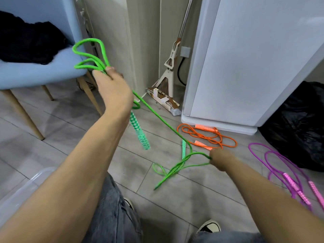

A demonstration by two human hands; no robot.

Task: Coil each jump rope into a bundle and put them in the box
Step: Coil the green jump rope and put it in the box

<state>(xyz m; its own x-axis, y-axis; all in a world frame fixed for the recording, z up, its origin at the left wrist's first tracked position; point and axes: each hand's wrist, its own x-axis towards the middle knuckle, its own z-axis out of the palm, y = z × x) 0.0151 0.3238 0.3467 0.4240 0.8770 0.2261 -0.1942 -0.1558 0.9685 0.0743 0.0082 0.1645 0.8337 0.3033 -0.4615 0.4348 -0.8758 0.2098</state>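
Note:
My left hand (112,88) is raised and grips several loops of the green jump rope (158,117), which stick up past the fingers. One green patterned handle (139,132) dangles below that hand. The cord runs down and right to my right hand (221,159), which pinches it low above the floor. The rope's second handle (183,149) and loose green loops lie on the tiles beside it. An orange jump rope (206,135) lies uncoiled by the white cabinet. On the floor at the right sprawls a purple jump rope (284,171) with pink handles. A clear plastic box (22,190) shows at the lower left.
A blue chair (42,71) with dark clothing on it stands at the left. A squeeze mop (166,85) leans in the corner beside a white cabinet (245,67). A black plastic bag (298,123) sits at the right. My legs and shoes are at the bottom.

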